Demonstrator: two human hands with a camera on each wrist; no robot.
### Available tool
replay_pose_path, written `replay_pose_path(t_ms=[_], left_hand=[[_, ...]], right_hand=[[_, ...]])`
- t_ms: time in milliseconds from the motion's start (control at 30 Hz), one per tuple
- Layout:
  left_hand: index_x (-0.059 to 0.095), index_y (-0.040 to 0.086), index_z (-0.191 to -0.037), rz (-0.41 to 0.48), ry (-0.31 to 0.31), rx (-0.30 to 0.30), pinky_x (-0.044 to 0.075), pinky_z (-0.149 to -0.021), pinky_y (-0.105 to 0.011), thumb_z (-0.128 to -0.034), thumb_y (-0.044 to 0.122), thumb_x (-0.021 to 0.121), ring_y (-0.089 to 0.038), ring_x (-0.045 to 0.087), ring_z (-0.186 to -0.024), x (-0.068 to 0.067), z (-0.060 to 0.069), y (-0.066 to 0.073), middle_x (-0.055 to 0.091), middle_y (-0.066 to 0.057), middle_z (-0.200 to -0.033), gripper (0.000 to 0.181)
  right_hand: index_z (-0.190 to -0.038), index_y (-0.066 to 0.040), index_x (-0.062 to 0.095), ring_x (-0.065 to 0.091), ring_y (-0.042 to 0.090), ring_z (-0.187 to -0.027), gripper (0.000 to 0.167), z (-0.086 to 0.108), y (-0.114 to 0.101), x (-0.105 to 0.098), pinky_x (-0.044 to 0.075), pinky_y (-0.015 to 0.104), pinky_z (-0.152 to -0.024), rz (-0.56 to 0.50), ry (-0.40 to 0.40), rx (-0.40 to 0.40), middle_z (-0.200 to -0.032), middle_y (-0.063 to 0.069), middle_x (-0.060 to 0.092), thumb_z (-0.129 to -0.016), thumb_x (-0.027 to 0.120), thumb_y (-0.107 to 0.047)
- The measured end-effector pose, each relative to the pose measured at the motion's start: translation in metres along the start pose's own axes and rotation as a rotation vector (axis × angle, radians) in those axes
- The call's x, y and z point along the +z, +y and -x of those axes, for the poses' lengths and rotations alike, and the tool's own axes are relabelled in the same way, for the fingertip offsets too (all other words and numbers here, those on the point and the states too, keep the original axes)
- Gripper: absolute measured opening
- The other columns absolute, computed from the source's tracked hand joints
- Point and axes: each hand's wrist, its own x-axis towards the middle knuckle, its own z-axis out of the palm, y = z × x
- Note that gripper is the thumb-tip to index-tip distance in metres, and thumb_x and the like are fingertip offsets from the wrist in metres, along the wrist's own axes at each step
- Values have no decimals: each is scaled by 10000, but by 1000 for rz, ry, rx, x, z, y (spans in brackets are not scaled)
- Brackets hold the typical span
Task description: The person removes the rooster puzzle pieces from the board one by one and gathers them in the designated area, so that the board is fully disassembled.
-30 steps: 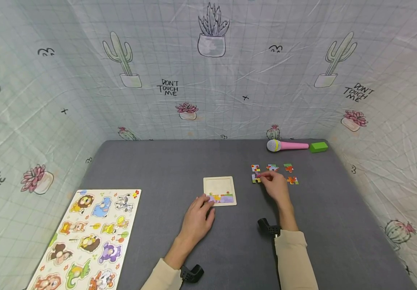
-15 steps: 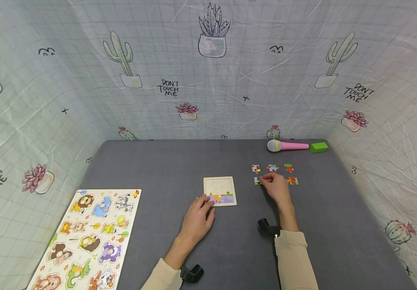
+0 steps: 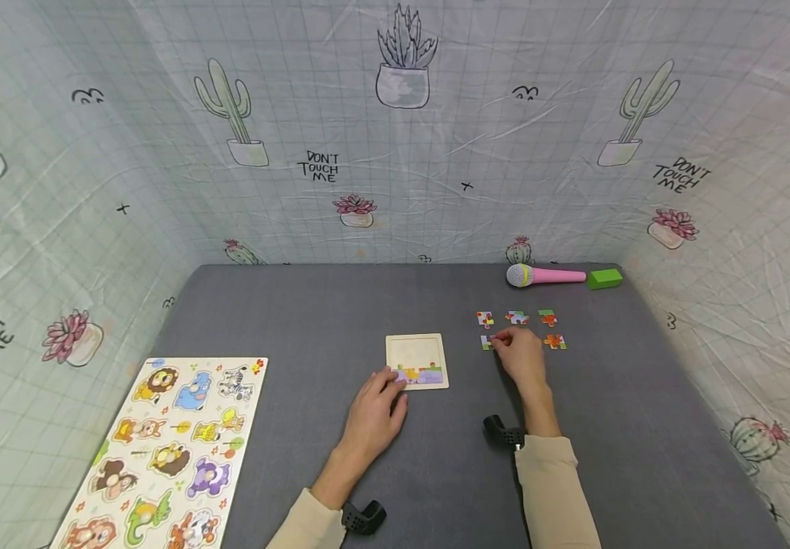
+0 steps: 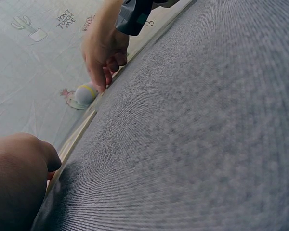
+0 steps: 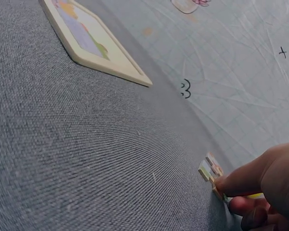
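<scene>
My left hand [image 3: 370,412] lies with relaxed fingers on the lower left corner of a small wooden puzzle tray [image 3: 444,362]; joined pieces fill the tray's lower part. To the right, my right hand [image 3: 524,358] pinches a small puzzle piece [image 3: 486,343] at the table surface, its fingers covering part of it. In the right wrist view the thumb of the right hand [image 5: 274,185] presses against the piece [image 5: 204,171], and the tray [image 5: 111,67] lies apart from it. The left wrist view shows the left hand [image 4: 19,178] at the tray's edge.
Several loose pieces lie around the right hand, among them a red-spotted one [image 3: 483,319] and an orange one [image 3: 555,341]. Behind them are a pink microphone [image 3: 556,276] and a green block [image 3: 604,279]. A large animal puzzle board [image 3: 185,450] occupies the left front.
The piece at my right fingertips has shifted slightly right and toward me, away from the red-spotted piece. My right wrist has moved slightly left. The left hand has stayed on the tray.
</scene>
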Motion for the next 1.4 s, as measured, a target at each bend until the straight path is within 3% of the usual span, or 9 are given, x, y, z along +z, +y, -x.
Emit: replay_pose_path(t_ms=[167,533,900,1067,1400], left_hand=[[756,49,-1082,-1,0,1,492,-1076,-489,-878,151,753,-315,645,-1216,0,0,0,687,-112,-1166,228],[758,47,-1077,-5,0,2,493,-1076,-480,-874,146,755,-310,648,-1210,-1,1,2,690,-113,-1163,226],[758,54,-1070,-2,14,9,500,-1067,-483,-866,138,761,-308,651,-1205,-1,0,2,695,-110,-1154,221],[755,53,-1070,1,17,8,503,-1061,-488,-862,127,762,-310,654,-1196,0,-1,2,692,-110,-1152,222],[751,79,-1108,-18,-16,-1,486,-1079,-498,-869,158,761,-328,650,-1181,0,0,2,662,-121,-1178,252]], right_hand=[[-975,-4,737,623,307,-848,192,0,-1,1,478,424,-710,-3,5,18,-929,175,677,-914,694,-180],[-1030,-15,726,609,271,-839,235,2,-5,0,445,361,-703,-47,27,14,-922,138,670,-931,675,-222],[-1078,-17,728,636,289,-891,239,6,-20,-3,477,397,-780,-111,13,-51,-952,149,707,-938,675,-202],[-1075,1,724,635,276,-840,243,8,-26,-2,477,377,-738,-112,19,-94,-932,153,703,-931,683,-190],[-1041,-11,720,609,228,-809,205,18,-34,12,490,361,-739,-84,-33,-216,-914,119,659,-912,707,-171]])
